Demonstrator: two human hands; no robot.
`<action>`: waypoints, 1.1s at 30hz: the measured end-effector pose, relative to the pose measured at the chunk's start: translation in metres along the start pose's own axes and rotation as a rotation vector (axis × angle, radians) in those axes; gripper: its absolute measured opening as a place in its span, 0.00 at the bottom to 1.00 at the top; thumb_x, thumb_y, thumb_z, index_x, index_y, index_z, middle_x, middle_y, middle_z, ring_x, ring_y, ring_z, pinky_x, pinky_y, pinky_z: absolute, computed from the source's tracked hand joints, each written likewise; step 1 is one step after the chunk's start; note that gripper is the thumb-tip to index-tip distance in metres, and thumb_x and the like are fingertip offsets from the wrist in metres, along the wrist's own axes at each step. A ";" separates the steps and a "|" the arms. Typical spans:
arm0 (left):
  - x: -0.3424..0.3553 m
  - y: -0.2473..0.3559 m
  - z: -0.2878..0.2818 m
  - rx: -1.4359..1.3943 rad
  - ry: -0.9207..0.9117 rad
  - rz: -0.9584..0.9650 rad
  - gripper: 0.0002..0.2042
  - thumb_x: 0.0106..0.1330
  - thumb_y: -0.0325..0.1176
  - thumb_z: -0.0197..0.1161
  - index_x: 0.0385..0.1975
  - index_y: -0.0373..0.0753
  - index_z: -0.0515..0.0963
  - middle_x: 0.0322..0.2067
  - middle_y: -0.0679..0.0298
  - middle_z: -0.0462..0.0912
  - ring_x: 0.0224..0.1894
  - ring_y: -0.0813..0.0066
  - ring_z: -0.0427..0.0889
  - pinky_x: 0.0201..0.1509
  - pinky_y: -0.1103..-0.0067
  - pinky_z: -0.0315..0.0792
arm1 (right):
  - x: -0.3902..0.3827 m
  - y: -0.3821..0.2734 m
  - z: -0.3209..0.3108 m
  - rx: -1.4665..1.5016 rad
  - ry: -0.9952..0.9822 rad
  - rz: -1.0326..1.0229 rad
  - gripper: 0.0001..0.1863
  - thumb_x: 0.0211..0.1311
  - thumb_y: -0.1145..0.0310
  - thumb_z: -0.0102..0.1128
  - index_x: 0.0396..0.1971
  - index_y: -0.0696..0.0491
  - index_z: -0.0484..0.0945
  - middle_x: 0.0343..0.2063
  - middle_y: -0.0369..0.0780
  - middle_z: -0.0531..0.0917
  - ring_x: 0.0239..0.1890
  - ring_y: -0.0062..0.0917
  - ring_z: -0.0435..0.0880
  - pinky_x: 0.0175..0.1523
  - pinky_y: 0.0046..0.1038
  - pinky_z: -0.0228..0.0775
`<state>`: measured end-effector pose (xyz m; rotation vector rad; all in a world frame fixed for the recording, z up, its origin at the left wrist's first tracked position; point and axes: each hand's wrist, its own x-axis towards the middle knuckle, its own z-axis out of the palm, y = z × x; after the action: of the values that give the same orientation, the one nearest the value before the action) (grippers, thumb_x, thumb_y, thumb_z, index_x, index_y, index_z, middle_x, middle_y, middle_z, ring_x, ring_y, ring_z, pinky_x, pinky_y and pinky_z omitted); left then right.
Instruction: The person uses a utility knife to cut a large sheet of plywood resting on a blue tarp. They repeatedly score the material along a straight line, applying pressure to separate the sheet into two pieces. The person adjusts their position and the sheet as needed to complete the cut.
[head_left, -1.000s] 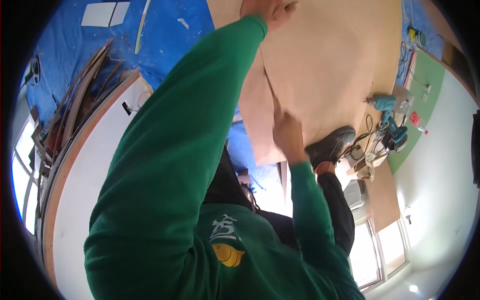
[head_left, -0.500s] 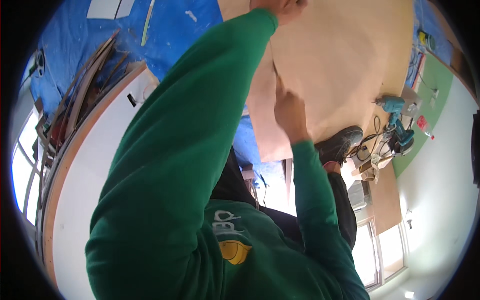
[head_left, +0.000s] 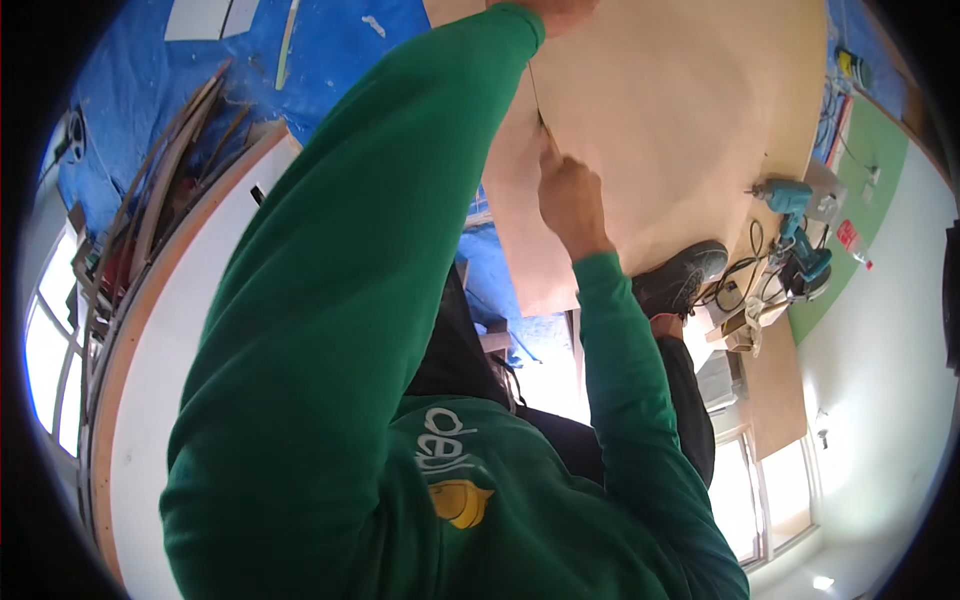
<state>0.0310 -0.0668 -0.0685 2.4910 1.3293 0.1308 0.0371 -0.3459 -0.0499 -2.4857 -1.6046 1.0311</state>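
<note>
A large tan sheet of board [head_left: 660, 110] lies in front of me. My right hand [head_left: 575, 205] is closed around a slim, pencil-like tool [head_left: 545, 135], its dark tip on the board and one finger stretched along it. From that tip a thin dark line [head_left: 534, 85] runs away from me toward my left wrist. At the board's far part, my left hand [head_left: 566, 14] is cut off by the upper picture edge, so its fingers are mostly hidden. Whether the tool is a pencil or a blade cannot be told.
A teal power drill [head_left: 785, 198] and a second teal power tool [head_left: 805, 262] with cables lie at the right, beside a bottle [head_left: 852, 243]. My shoe [head_left: 685, 280] rests by the board's near right part. Wood strips [head_left: 165, 190] lie on blue sheeting [head_left: 330, 50] at left.
The view has shifted slightly. My right hand and the tool sit a little higher and further left in the picture, and more of the dark line shows. Less of my left hand is visible.
</note>
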 end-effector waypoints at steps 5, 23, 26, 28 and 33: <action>-0.001 -0.016 -0.002 0.058 -0.055 -0.049 0.39 0.77 0.59 0.43 0.78 0.38 0.51 0.78 0.42 0.44 0.80 0.41 0.40 0.81 0.53 0.36 | -0.154 -0.015 -0.092 0.106 -0.217 0.170 0.14 0.73 0.65 0.54 0.46 0.62 0.80 0.24 0.53 0.81 0.23 0.49 0.83 0.23 0.47 0.71; -0.014 -0.023 -0.005 0.056 -0.035 -0.075 0.38 0.77 0.58 0.44 0.78 0.37 0.51 0.78 0.41 0.45 0.80 0.40 0.40 0.81 0.52 0.37 | -0.174 -0.016 -0.111 0.097 -0.203 0.065 0.20 0.69 0.73 0.54 0.60 0.57 0.76 0.26 0.48 0.81 0.19 0.42 0.82 0.23 0.43 0.74; -0.002 -0.013 0.004 0.053 -0.045 -0.035 0.39 0.77 0.58 0.43 0.78 0.37 0.50 0.78 0.41 0.45 0.80 0.40 0.40 0.81 0.52 0.38 | -0.144 0.002 -0.062 -0.049 -0.092 -0.053 0.24 0.72 0.71 0.55 0.66 0.57 0.72 0.26 0.49 0.81 0.20 0.43 0.83 0.24 0.45 0.73; 0.004 -0.011 0.006 0.050 -0.002 -0.015 0.39 0.77 0.58 0.43 0.78 0.37 0.50 0.78 0.41 0.44 0.80 0.41 0.40 0.81 0.52 0.38 | -0.047 -0.003 -0.015 0.233 -0.123 0.258 0.17 0.74 0.60 0.52 0.44 0.60 0.81 0.27 0.57 0.83 0.30 0.58 0.83 0.33 0.53 0.76; 0.000 -0.007 0.002 0.065 -0.027 -0.013 0.39 0.77 0.58 0.42 0.78 0.36 0.50 0.78 0.41 0.43 0.80 0.42 0.39 0.81 0.53 0.36 | -0.028 -0.006 -0.017 -0.047 -0.025 -0.099 0.15 0.74 0.65 0.48 0.50 0.59 0.78 0.25 0.54 0.82 0.27 0.54 0.83 0.32 0.51 0.77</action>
<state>0.0258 -0.0638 -0.0727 2.5279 1.3591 0.0514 0.0340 -0.3604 -0.0201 -2.4033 -1.7593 1.0275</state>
